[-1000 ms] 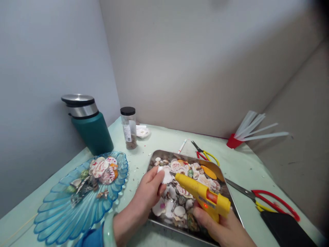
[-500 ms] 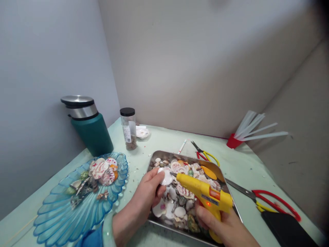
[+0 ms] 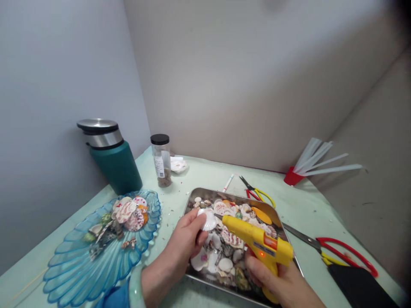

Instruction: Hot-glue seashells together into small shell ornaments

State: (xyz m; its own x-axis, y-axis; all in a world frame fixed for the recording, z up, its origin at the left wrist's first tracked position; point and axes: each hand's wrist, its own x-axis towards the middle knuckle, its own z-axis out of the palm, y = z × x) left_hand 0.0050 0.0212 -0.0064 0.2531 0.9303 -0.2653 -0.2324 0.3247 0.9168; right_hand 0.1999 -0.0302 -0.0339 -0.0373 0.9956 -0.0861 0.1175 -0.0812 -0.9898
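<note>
Between thumb and fingers my left hand [image 3: 184,239] pinches a white scallop shell [image 3: 209,220], its ribbed fan facing up. My right hand [image 3: 272,273] is wrapped around the handle of a yellow hot glue gun [image 3: 253,234], whose small orange-red light is lit. The dark nozzle points left and sits close by the shell's right edge; whether it touches I cannot tell. Under both hands lies a metal tray [image 3: 192,280] full of mixed shells, white, striped, orange and green. Part of the tray is hidden by my hands and the glue gun.
A blue shell-shaped dish [image 3: 96,273] with several shells stands at left, a green bottle [image 3: 117,167] and a clear jar [image 3: 161,160] behind it. At right are small scissors [image 3: 257,192], large red-handled scissors [image 3: 321,246], a black object [image 3: 359,284] and a red cup [image 3: 293,176] of glue sticks.
The glue gun has shifted very slightly to the right, its nozzle a little farther from the shell's middle. My left hand holds the shell in nearly the same place.
</note>
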